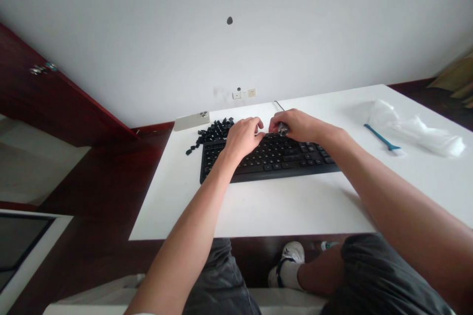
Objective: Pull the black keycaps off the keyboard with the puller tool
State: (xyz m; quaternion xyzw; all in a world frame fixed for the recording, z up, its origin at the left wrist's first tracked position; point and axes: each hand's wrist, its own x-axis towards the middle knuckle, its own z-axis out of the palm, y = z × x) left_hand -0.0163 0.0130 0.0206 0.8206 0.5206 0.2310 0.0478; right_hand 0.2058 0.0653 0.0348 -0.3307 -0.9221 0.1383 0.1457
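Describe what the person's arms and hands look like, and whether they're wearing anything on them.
The left hand and right hand are bare, with no gloves. Neither the left forearm nor the right forearm shows a sleeve, watch or band. Dark grey shorts are visible below.

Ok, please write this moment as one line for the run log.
left hand: over black keyboard | right hand: holds small dark tool | beside keyboard: pile of black keycaps

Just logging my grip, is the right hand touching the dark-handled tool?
Touching. The head view shows the right hand closed around the dark-handled tool, with the fingers wrapped over its handle.
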